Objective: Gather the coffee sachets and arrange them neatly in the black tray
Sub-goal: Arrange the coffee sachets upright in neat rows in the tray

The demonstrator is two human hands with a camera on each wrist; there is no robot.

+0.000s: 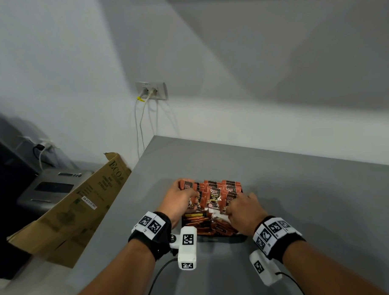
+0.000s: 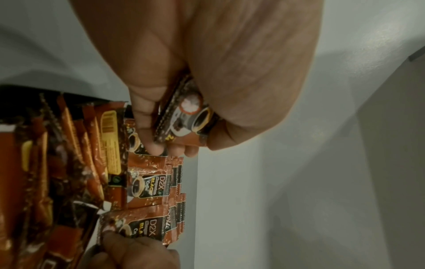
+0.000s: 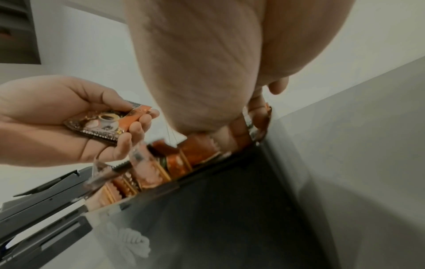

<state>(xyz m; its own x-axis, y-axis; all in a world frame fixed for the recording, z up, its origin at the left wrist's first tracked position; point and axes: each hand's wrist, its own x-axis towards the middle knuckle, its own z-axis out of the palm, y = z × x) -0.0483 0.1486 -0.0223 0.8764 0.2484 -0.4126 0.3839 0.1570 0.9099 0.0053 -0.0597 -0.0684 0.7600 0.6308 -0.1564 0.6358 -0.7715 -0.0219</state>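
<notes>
While sachets (image 1: 215, 196) fill the black tray (image 3: 207, 209) — left hand (image 1: 180, 197) grips one.

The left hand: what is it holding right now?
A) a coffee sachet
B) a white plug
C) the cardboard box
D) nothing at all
A: the left hand pinches a coffee sachet between thumb and fingers, above the tray of sachets; the left wrist view shows the same grip.

Bare grey table (image 1: 311, 187) lies right of the tray; cardboard box (image 1: 81, 206) crowds the left
</notes>
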